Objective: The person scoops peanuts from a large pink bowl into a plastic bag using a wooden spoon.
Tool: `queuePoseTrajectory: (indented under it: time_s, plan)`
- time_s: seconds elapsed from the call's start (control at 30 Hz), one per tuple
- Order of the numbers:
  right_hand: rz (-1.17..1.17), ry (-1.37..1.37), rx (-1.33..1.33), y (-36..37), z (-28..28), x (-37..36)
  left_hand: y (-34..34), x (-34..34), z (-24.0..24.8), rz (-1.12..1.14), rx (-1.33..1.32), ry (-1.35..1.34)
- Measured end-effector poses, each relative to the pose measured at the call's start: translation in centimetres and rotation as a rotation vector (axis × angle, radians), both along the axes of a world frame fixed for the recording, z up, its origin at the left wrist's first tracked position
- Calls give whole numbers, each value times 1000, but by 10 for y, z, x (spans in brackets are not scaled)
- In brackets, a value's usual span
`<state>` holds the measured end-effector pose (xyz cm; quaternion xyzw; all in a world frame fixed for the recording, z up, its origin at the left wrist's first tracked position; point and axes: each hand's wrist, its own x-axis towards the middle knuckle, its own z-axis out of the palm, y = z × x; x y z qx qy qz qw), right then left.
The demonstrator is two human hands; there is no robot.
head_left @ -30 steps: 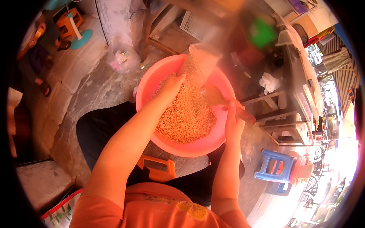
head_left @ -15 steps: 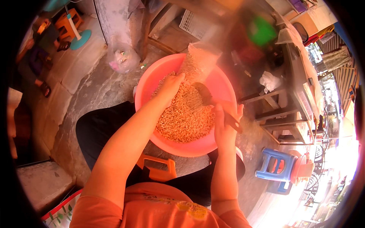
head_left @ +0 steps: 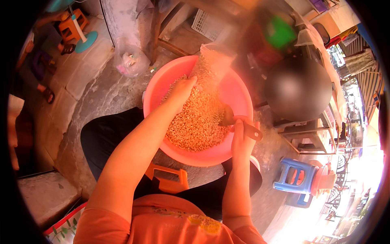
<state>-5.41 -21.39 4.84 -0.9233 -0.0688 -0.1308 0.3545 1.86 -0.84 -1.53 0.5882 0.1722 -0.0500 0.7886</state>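
A wide pink basin (head_left: 239,95) sits between my knees, half filled with small light-brown kernels (head_left: 195,130). Their exact kind is hard to make out. At the far side of the basin, my left hand (head_left: 185,92) grips the near edge of a clear plastic bag (head_left: 219,61) that has kernels in it. My right hand (head_left: 242,136), over the basin's right rim, is closed around the handle of a scoop (head_left: 227,117). The scoop's dark head dips into the kernels, and its flat handle end, with a hole, sticks out past my fingers.
An orange stool (head_left: 172,187) is below the basin, and blue stools (head_left: 294,177) stand at right. A tied plastic bag (head_left: 132,63) rests near the wall. At upper left a person's sandalled foot (head_left: 48,95) shows. A dark round blur (head_left: 298,89) covers part of the wooden table.
The scoop has moved away from the plastic bag, down and to the right into the kernels. My left hand keeps its hold on the bag. A dark round blur has appeared at right.
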Motion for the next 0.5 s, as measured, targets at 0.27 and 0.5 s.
queuePoseTrajectory:
  time_s: [0.27,0.5]
  plan:
    - [14,-323,-19,-1,12,10,-1,4,-8,-9,36,-10]
    - [4,-31,-332,-31,9,7,-2,-3,4,-10,155,-74]
